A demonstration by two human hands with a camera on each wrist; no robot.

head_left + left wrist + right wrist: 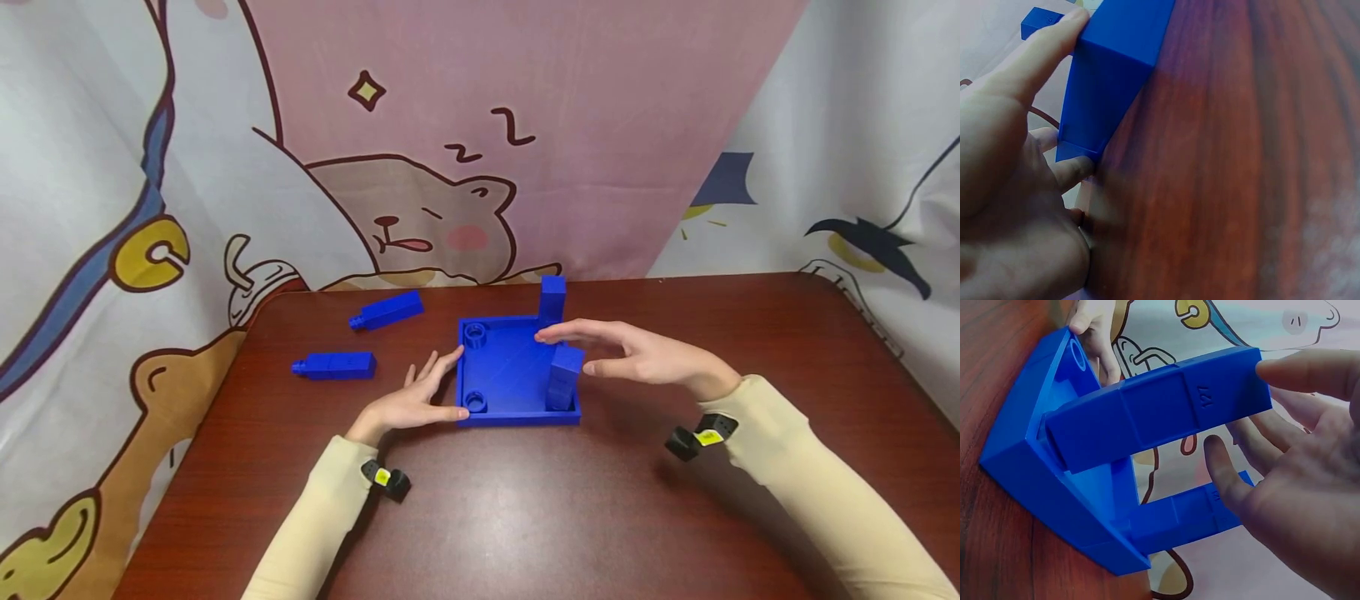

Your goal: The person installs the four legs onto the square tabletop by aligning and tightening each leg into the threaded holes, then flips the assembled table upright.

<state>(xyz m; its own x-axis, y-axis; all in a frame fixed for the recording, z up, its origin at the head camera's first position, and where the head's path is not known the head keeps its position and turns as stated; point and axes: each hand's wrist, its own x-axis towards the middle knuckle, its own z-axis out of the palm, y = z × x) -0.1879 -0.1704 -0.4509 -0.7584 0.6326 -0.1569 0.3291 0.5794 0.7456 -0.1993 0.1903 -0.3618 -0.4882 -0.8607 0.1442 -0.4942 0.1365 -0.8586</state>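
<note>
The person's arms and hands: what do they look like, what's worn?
The left hand and right hand are bare. Long, plain cream fabric sleeves end at the wrists. Each wrist bears a small black device with a yellow label, its print too small to read.

Passable over the table [495, 508] before the tray [510, 367] and from above into its middle, but blocked at left by the left hand [408, 407] and two lying blocks [341, 366] beyond, and at right by two standing blocks [564, 379] and the right hand [641, 354], perhaps touching the nearer.
</note>
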